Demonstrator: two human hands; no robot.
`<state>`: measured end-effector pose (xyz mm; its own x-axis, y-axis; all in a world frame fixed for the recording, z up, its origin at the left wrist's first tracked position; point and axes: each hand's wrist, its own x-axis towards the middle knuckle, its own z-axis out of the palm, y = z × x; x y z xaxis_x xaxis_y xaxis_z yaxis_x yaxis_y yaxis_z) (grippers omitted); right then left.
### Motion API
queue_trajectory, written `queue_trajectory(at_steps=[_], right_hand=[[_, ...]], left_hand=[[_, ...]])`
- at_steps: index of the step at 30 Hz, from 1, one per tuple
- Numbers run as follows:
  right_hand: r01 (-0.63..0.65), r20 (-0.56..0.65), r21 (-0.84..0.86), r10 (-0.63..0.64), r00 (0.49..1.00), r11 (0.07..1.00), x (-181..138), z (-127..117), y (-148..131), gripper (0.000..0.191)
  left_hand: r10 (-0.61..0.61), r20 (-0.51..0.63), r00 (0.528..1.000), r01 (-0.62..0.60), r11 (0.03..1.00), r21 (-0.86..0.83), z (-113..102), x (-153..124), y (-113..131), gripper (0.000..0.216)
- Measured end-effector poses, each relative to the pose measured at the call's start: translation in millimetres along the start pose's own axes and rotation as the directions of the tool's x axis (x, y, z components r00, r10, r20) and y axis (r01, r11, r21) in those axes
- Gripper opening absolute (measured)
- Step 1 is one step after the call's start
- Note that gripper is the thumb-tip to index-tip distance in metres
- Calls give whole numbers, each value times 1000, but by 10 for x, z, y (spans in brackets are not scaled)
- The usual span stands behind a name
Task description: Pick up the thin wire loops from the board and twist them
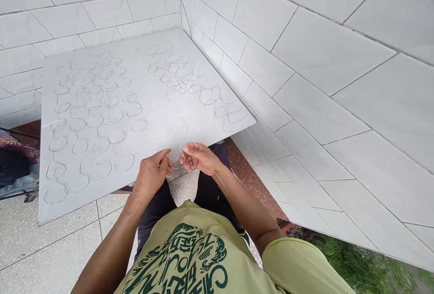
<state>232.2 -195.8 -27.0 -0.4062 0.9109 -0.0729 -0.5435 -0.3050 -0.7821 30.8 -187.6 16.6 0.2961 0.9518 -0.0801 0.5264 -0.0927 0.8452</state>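
My right hand (200, 157) pinches a thin, pale curved wire (181, 153) between thumb and fingers, just off the front edge of the white board (159, 131). Facing it a short gap away is my left hand (155, 167), its thumb and fingers pressed together. Whatever those fingers hold, if anything, is too small to make out. Rows of bent wire pieces (96, 117), many shaped like an S or an open loop, lie spread over the left part of the board. A looser, tangled group of similar wires (179, 83) lies along its right side.
White tiled walls (271, 68) border the board at the back and right. A thin cable (181, 0) hangs in the corner. Dark fabric items (13, 163) sit beyond the left edge. Below is a speckled floor (61, 239), with green plants (366, 262) at lower right.
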Motion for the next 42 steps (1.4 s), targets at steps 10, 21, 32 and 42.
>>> queue_trajectory(at_steps=[10,21,32,42], right_hand=[[109,-121,-178,-132,984,978,-12,162,74,34],[245,123,-967,-706,698,74,31,325,182,24],[284,323,-943,-682,656,-174,25,442,256,26],[62,-263,-670,-315,912,740,92,241,83,42]], left_hand=[[-173,-82,982,158,974,-162,19,11,35,40],[-43,-296,954,-25,975,-220,29,-86,226,40],[-181,-180,967,12,738,-674,-63,57,-16,28],[-168,45,985,148,665,-732,-220,27,-35,31]])
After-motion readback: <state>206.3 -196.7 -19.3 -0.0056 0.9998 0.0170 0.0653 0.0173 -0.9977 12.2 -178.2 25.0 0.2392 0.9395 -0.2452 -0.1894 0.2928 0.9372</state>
